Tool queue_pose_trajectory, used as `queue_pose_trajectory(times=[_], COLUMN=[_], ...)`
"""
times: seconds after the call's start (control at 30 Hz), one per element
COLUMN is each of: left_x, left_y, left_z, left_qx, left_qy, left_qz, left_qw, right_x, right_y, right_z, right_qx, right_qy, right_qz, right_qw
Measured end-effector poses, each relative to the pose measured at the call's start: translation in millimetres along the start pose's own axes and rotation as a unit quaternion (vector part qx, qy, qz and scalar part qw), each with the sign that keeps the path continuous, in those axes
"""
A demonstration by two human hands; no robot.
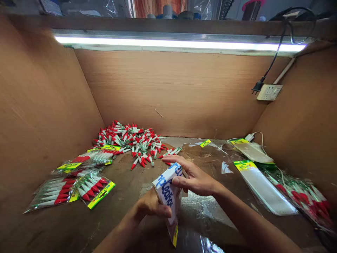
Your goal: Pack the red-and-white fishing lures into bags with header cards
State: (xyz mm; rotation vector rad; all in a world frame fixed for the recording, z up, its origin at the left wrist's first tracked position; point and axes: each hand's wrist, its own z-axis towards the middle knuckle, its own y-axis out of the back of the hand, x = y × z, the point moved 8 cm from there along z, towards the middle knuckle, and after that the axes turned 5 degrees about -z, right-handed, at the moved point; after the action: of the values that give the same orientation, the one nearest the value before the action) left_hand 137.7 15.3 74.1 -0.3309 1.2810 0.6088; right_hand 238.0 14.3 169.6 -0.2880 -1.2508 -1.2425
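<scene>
Near the middle of the bench, my left hand (155, 207) is closed around a white box-like piece with blue lettering (168, 184), held tilted. A clear plastic bag with a yellow strip (175, 234) hangs below this piece; how the two join is hidden by my fingers. My right hand (196, 177) has its thumb pressed on the front of the same piece and its fingers reaching behind and over the top. A few red-and-white fishing lures (172, 151) lie just beyond my right fingertips.
A large pile of lures (131, 140) fills the back left. Packed lure bags (94, 188) lie at left. On the right are flat clear bags with yellow headers (265, 189) and more lures (302, 193). A black plug (258, 86) dangles beside the wall outlet (270, 92).
</scene>
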Motion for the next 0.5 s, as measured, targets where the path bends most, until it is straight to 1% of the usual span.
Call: queue_pose_trajectory(times=[0.07,0.13,0.23,0.33,0.4,0.43,0.5], left_x=[4,8,22,34,37,36,31], left_y=[-2.8,-0.8,2.0,-2.6,-7.3,-9.2,-10.6], left_z=[2,2,1,1,4,6,12], left_qx=[0.017,0.009,-0.007,-0.003,-0.004,-0.008,-0.025], left_qy=[0.015,0.022,0.043,0.064,0.066,0.060,0.037], left_qz=[-0.124,-0.187,-0.281,-0.353,-0.383,-0.392,-0.411], left_qw=[0.992,0.982,0.959,0.933,0.921,0.918,0.911], right_x=[-11,-24,-38,-47,-49,-50,-53], right_y=[-8,-13,-12,-4,11,23,55], right_z=[7,12,16,15,13,10,-3], right_qx=[0.029,0.024,-0.033,-0.102,-0.170,-0.217,-0.323], right_qy=[-0.033,-0.081,-0.116,-0.117,-0.100,-0.087,-0.066], right_qz=[0.049,0.122,0.200,0.218,0.210,0.211,0.218], right_qw=[0.998,0.989,0.972,0.964,0.958,0.949,0.919])
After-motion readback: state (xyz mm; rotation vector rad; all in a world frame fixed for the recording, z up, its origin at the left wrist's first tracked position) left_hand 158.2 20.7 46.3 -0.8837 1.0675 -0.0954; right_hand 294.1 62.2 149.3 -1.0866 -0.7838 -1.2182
